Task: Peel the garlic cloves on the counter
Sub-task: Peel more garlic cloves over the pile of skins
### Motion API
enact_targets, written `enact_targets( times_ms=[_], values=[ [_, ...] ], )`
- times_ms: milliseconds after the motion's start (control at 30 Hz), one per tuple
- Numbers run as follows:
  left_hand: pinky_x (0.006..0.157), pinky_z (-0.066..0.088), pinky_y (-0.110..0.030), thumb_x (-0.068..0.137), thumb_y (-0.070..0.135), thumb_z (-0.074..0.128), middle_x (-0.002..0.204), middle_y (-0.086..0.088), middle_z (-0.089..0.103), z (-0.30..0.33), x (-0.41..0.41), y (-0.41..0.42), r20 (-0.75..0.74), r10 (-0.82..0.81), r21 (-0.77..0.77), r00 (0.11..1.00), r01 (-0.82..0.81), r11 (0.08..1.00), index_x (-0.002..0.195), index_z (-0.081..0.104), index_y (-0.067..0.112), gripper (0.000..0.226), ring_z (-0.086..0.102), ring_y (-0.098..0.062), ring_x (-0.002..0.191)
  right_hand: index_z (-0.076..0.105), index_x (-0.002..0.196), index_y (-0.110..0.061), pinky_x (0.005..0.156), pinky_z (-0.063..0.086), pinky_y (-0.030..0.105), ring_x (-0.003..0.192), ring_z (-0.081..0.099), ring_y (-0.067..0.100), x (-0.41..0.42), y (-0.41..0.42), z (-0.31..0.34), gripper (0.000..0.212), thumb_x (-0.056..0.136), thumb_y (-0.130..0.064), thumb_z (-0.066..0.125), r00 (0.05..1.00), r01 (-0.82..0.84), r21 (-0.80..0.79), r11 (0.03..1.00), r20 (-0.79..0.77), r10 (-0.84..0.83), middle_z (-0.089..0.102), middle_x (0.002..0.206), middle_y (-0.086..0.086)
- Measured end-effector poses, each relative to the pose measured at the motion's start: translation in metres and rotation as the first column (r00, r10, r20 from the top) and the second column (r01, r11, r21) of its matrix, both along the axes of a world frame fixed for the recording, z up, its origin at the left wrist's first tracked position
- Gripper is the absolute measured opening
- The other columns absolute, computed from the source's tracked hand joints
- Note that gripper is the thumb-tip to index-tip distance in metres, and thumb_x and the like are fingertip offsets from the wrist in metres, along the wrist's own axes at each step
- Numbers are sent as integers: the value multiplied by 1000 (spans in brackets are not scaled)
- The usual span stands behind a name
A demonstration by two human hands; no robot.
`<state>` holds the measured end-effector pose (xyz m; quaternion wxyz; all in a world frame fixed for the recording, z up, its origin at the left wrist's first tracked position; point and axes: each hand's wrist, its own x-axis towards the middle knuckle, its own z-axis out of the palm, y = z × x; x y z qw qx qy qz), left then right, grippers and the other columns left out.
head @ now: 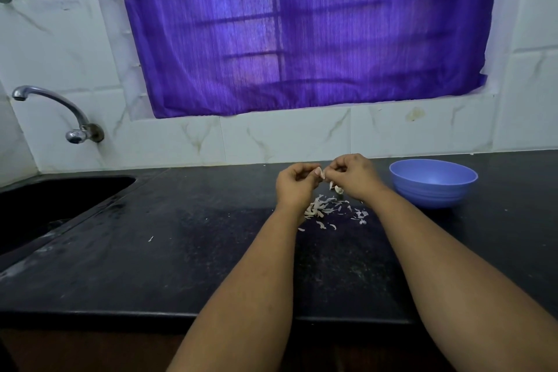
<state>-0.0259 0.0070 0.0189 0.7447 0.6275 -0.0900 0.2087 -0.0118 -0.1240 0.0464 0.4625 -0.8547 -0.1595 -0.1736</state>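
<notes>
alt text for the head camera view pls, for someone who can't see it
Over a black counter, a person's left hand and right hand pinch a garlic clove between them, above a scatter of peeled skins. A blue bowl sits to the right, a sink and tap to the left, and a purple curtain hangs behind.

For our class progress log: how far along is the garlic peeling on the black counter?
Done: a heap of pale papery garlic skins lies on the black stone counter, so some cloves seem peeled. In hand: the left hand and right hand pinch a small pale clove between them. Left: cannot tell; the blue plastic bowl hides its contents.
</notes>
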Motion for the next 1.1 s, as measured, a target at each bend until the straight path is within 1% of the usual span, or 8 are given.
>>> enact_targets(
  times_ms=[67, 233, 367, 500, 567, 833, 967, 1100],
  values=[
    [67, 54, -17, 90, -2, 63, 77, -7, 66, 1, 0, 1, -25, -18, -53, 1000, 16, 998, 88, 66, 7, 10, 64, -13, 71, 69, 75, -8, 60, 48, 29, 61, 57, 16, 4, 2, -3, 15, 87, -14, 62, 995, -58, 105, 993, -78, 67, 69, 71, 8],
    [62, 51, -14, 90, -1, 63, 75, -4, 65, 2, 1, 4, -43, -29, -125, 999, 24, 992, 91, 66, 6, 8, 63, -8, 67, 68, 85, -6, 67, 45, 25, 63, 57, 10, 4, 3, -4, 14, 94, -13, 60, 926, -189, 400, 897, -231, 298, 68, 77, 7],
    [66, 52, -14, 90, -2, 62, 79, -4, 65, 3, 0, 4, -49, -69, -175, 996, 60, 983, 90, 66, 6, 9, 64, -9, 73, 70, 89, -9, 58, 43, 24, 59, 58, 7, 2, 0, -6, 17, 82, -23, 76, 921, -178, 393, 902, -256, 293, 71, 73, 3],
    [73, 54, -17, 89, -3, 61, 83, -6, 66, 4, -2, 4, -38, -150, -227, 988, 138, 964, 88, 65, 7, 11, 64, -13, 78, 68, 84, -4, 60, 49, 19, 62, 58, 10, 3, 1, -5, 3, 85, -7, 70, 891, -179, 528, 830, -270, 364, 68, 71, 4],
    [77, 54, -19, 90, -3, 61, 85, -6, 66, 4, -2, 4, -42, -175, -226, 984, 161, 961, 90, 66, 7, 11, 63, -14, 80, 67, 80, -4, 58, 50, 17, 62, 58, 9, 1, 2, -4, 8, 88, -2, 65, 868, -184, 571, 800, -287, 405, 68, 67, 3],
    [77, 54, -19, 87, -2, 65, 87, -6, 67, 5, -3, 1, -42, -198, -217, 979, 184, 959, 90, 66, 7, 9, 64, -15, 85, 60, 79, -3, 59, 41, 22, 61, 49, 11, -3, 6, -1, 19, 94, 3, 50, 857, -136, 584, 800, -337, 391, 57, 67, 6],
    [78, 55, -19, 82, -8, 67, 86, -6, 68, 5, -2, 2, -35, -181, -211, 983, 170, 963, 90, 66, 6, 16, 65, -16, 87, 57, 77, -5, 55, 38, 21, 59, 45, 11, -2, 10, -1, 23, 98, -3, 47, 902, -131, 448, 884, -317, 294, 53, 66, 5],
    [85, 55, -24, 84, -10, 64, 89, -8, 69, 4, 0, 4, -52, -171, -215, 984, 156, 964, 90, 67, 6, 17, 65, -20, 91, 57, 77, -12, 52, 35, 22, 58, 43, 11, 0, 13, -4, 27, 101, -17, 47, 941, -94, 268, 959, -290, 174, 52, 67, 2]
  ],
)
